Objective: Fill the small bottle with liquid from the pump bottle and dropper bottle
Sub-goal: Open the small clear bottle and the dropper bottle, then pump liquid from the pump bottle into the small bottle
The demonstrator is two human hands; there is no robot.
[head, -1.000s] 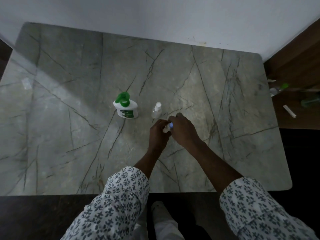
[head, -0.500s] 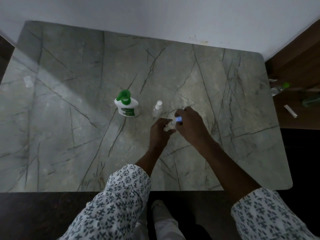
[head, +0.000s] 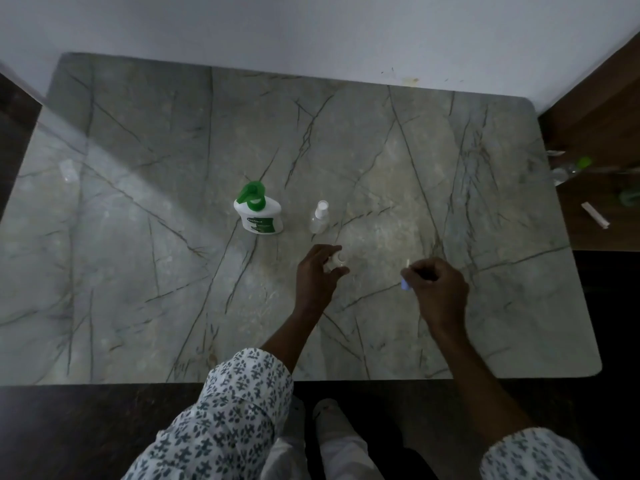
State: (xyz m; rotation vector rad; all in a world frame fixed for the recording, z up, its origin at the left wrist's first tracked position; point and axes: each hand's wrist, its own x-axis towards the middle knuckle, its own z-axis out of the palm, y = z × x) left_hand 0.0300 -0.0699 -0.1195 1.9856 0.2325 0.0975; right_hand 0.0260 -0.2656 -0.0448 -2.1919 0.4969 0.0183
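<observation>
My left hand [head: 317,271] grips a small pale bottle [head: 338,260] upright on the marble table [head: 138,271]; its open mouth shows between thumb and fingers. Away to the right, my right hand [head: 438,289] pinches a small blue-tipped dropper cap [head: 404,285], with a thin pale tip sticking up near the fingers. The white pump bottle [head: 258,214] with a green pump head stands behind and to the left. A clear little bottle with a white top [head: 319,217] stands just behind my left hand.
A wall runs along the table's far edge. To the right is a wooden surface [head: 602,133] with a clear bottle with a green cap [head: 568,169] and a small white stick [head: 595,215]. A small clear item [head: 67,170] lies at the table's far left.
My right hand has pulled the blue-tipped cap off the small bottle and moved right and nearer to me. My left hand keeps hold of the bottle in about the same spot.
</observation>
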